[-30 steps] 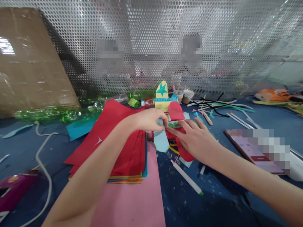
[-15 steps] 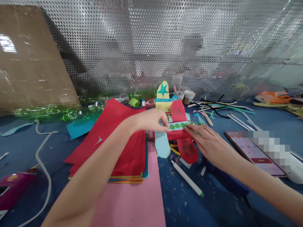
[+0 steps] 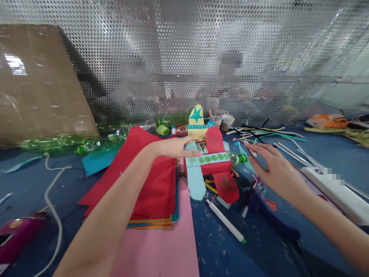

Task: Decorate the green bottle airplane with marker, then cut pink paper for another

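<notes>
A plastic bottle model point(image 3: 215, 168), wrapped in red paper, lies across the middle of the table. Along its top runs a light blue strip point(image 3: 215, 158) with green dots and a star. Red wings point(image 3: 226, 187) and light blue wings point(image 3: 197, 184) stick out from both sides. Over the model's left end is my left hand point(image 3: 173, 148), thumb and fingers apart; whether it touches the paper I cannot tell. The bottle's green neck and yellow-green cap point(image 3: 243, 158) point right. Just beyond the cap, my right hand point(image 3: 272, 163) hovers with its fingers spread, holding nothing.
Red paper sheets point(image 3: 152, 184) lie stacked at left on pink paper point(image 3: 161, 250). A white marker point(image 3: 226, 222) and a dark blue glue gun point(image 3: 268, 215) lie in front. A white device point(image 3: 334, 194) is at right. Green bottles point(image 3: 52, 144) and cardboard point(image 3: 43, 84) stand behind.
My right hand has moved off the bottle's neck to the right, uncovering the cap. My left hand's fingers have parted and shifted slightly left. The view has tilted a little.
</notes>
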Demonstrator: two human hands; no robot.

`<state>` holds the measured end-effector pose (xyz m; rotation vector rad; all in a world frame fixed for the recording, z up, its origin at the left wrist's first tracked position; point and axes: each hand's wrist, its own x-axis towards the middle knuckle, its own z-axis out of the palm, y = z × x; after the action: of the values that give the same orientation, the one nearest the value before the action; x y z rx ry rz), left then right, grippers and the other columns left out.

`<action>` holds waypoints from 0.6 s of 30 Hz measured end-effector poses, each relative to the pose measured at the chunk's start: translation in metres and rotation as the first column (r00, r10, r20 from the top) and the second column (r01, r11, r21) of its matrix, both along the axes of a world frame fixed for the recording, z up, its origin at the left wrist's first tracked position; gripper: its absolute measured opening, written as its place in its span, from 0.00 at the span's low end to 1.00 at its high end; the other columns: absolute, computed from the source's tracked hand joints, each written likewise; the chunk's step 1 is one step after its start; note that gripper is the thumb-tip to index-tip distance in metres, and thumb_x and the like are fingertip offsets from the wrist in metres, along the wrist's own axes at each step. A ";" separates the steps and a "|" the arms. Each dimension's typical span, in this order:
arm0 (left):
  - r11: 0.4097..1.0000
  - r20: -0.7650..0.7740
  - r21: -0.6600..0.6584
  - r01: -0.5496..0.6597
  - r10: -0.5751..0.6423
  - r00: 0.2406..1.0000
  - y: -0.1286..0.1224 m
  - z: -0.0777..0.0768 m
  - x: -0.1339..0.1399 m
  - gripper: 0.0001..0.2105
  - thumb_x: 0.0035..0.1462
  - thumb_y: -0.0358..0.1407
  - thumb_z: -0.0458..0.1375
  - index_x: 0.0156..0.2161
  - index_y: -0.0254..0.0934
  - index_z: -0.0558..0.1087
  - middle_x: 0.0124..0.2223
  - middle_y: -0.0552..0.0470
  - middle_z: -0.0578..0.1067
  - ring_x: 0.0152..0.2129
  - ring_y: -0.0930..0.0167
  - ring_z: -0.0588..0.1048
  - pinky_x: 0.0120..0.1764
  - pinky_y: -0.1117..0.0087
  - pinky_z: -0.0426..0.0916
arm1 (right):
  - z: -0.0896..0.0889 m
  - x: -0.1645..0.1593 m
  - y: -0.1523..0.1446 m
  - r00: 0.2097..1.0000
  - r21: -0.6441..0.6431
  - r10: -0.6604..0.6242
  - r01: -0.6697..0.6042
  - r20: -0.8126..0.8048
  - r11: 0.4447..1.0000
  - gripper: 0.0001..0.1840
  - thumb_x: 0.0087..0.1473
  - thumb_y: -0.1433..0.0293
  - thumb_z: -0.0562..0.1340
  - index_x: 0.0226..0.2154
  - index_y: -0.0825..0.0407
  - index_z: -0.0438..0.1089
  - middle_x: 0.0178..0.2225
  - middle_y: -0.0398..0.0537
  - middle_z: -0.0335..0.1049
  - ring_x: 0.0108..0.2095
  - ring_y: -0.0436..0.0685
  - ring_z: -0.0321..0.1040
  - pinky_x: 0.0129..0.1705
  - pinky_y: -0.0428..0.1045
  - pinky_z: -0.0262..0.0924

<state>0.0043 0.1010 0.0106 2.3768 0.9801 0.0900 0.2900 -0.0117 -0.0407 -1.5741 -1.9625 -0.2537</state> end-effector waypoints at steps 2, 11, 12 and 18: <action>0.990 -0.008 -0.131 0.045 -0.046 0.999 0.008 -0.003 -0.011 0.34 0.55 0.52 0.58 0.62 0.36 0.59 0.59 0.41 0.69 0.48 0.62 0.74 0.46 0.69 0.65 | -0.004 0.005 0.003 1.000 -0.046 -0.004 0.003 -0.026 0.999 0.14 0.58 0.66 0.53 0.42 0.52 0.71 0.41 0.57 0.77 0.41 0.64 0.75 0.43 0.59 0.70; 0.862 0.157 -0.467 0.198 -0.139 0.978 0.015 -0.027 -0.019 0.39 0.39 0.34 0.69 0.59 0.41 0.62 0.50 0.47 0.76 0.45 0.61 0.76 0.43 0.64 0.71 | -0.016 0.001 -0.001 1.000 -0.109 0.021 -0.023 -0.016 0.994 0.12 0.58 0.67 0.53 0.33 0.48 0.72 0.30 0.48 0.79 0.30 0.59 0.76 0.32 0.52 0.69; 0.857 0.171 -0.475 0.199 -0.132 0.976 0.015 -0.029 -0.017 0.38 0.39 0.34 0.69 0.58 0.41 0.62 0.48 0.48 0.77 0.44 0.62 0.76 0.43 0.64 0.71 | -0.016 0.000 -0.001 1.000 -0.100 0.026 -0.027 -0.008 0.995 0.13 0.58 0.67 0.53 0.34 0.48 0.73 0.30 0.49 0.79 0.32 0.60 0.76 0.34 0.53 0.69; 0.866 0.264 -0.471 0.169 -0.044 0.964 0.015 -0.038 -0.013 0.37 0.43 0.34 0.67 0.58 0.40 0.59 0.52 0.43 0.73 0.44 0.62 0.76 0.42 0.64 0.71 | -0.015 0.004 0.001 0.995 -0.059 0.091 -0.089 0.032 0.994 0.15 0.59 0.68 0.53 0.39 0.52 0.75 0.35 0.53 0.79 0.39 0.63 0.75 0.41 0.59 0.70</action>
<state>-0.0090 0.1160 -0.0278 1.8890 0.6535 0.0785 0.2939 -0.0109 -0.0557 -1.5213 -2.0789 -0.1909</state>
